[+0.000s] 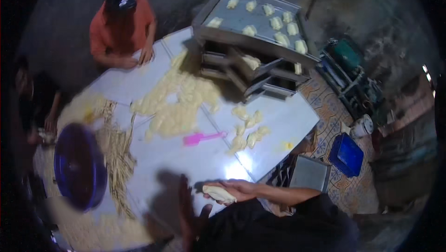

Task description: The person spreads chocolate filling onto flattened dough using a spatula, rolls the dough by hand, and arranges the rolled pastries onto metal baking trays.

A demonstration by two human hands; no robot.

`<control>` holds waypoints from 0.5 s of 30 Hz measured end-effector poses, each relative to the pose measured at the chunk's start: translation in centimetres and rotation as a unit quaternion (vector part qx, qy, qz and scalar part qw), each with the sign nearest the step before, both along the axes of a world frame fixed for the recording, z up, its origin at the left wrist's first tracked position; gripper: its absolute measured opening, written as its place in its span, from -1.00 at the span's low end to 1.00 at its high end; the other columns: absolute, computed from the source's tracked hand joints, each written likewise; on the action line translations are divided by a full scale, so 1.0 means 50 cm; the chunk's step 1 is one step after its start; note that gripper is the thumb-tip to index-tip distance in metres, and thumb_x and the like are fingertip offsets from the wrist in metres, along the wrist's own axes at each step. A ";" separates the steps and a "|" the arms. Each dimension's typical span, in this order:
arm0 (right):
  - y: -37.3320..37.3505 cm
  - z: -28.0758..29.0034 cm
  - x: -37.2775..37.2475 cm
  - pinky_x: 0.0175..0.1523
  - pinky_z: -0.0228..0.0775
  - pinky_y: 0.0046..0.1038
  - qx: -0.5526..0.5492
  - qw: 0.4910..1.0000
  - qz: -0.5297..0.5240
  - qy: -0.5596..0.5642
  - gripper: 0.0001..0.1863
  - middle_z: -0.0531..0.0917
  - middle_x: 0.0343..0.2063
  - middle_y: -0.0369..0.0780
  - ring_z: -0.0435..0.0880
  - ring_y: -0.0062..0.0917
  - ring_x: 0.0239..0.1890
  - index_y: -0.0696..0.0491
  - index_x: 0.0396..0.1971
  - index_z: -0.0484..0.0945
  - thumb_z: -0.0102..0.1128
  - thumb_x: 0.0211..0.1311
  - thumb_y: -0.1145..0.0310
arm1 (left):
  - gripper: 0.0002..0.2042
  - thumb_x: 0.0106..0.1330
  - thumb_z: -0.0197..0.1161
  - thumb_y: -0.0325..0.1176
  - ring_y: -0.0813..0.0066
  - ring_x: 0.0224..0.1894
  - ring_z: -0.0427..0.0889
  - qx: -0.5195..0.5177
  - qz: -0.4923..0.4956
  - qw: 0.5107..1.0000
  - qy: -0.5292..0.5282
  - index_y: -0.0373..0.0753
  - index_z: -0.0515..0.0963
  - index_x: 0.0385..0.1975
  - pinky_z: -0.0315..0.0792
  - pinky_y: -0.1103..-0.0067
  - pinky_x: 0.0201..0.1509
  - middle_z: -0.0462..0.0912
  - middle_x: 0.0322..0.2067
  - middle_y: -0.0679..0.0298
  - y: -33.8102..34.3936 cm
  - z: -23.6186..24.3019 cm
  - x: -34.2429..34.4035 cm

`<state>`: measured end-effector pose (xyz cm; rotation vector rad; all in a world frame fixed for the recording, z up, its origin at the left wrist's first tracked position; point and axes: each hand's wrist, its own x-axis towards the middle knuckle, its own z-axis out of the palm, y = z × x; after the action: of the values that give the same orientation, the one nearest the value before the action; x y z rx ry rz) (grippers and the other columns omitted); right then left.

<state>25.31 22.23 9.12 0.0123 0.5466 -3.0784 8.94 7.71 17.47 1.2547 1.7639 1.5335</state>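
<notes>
My right hand [244, 187] reaches in from the right, low over the near part of the table, with a pale shaped piece of dough [219, 195] in its fingers. To its left, my left hand [188, 215] is held up in shadow, its fingers stretched out and nothing seen in it. Beyond my hands, a pink scraper [200, 138] lies on the white tabletop [172, 168]. A small group of shaped dough pieces [251, 131] rests to the right of the scraper, and a wide spread of flat dough pieces [176, 108] covers the middle of the table.
Metal trays [232, 29] with dough pieces are stacked at the far right. A purple basin [80, 166] stands at the left beside thin strips [118, 159]. A person in orange [121, 33] works across the table, another [39, 103] at left. A blue crate [347, 154] sits on the floor.
</notes>
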 end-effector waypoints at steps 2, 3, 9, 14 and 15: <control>0.091 0.063 0.010 -0.09 0.57 -0.50 0.069 0.995 -0.078 -0.012 -0.30 0.44 0.28 -0.05 0.63 -0.48 -0.04 0.08 0.52 0.01 -0.17 0.58 -0.01 | -0.23 0.36 0.22 0.05 0.29 0.15 0.48 0.100 -0.011 0.995 0.003 -0.36 0.20 0.42 0.40 0.43 0.23 0.47 0.19 0.10 0.075 0.149 0.056; 0.137 0.146 0.007 -0.06 0.59 -0.45 0.076 0.986 -0.140 -0.052 -0.35 0.47 0.25 -0.06 0.66 -0.45 -0.08 0.11 0.48 0.08 -0.16 0.58 0.03 | -0.28 0.39 0.22 0.03 0.11 0.23 0.44 0.114 0.076 0.988 0.071 -0.41 0.28 0.36 0.33 0.30 0.31 0.46 0.21 -0.02 0.090 0.118 0.043; 0.644 0.484 0.027 -0.17 0.58 -0.45 0.435 0.784 -0.435 -0.077 -0.58 0.64 -0.15 -0.13 0.67 -0.50 -0.26 0.22 0.22 0.39 -0.11 0.55 0.27 | -0.56 0.43 0.24 -0.23 0.01 0.18 0.51 0.004 0.117 0.991 0.059 -0.32 0.49 0.22 0.39 0.20 0.23 0.56 0.16 -0.02 0.130 -0.162 -0.004; 1.088 0.476 0.016 -0.29 0.40 -0.42 0.385 0.692 -0.528 -0.308 -0.73 0.55 -0.39 -0.17 0.47 -0.45 -0.51 0.14 -0.25 0.51 0.11 0.40 0.20 | -0.62 0.39 0.30 -0.32 0.01 0.17 0.53 -0.023 0.044 0.988 0.146 -0.25 0.56 0.18 0.45 0.19 0.17 0.57 0.15 0.00 0.158 -0.263 0.007; 1.121 0.484 0.002 -0.29 0.40 -0.42 0.388 0.701 -0.516 -0.303 -0.73 0.55 -0.39 -0.17 0.47 -0.45 -0.51 0.14 -0.25 0.51 0.11 0.40 0.20 | -0.64 0.42 0.26 -0.32 -0.02 0.17 0.54 -0.029 0.073 0.975 0.208 -0.31 0.56 0.16 0.43 0.17 0.21 0.58 0.14 -0.03 0.135 -0.306 -0.006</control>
<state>25.39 78.26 33.30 1.7991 2.2862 -2.8573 8.62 14.47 2.17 1.5311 2.1886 1.3499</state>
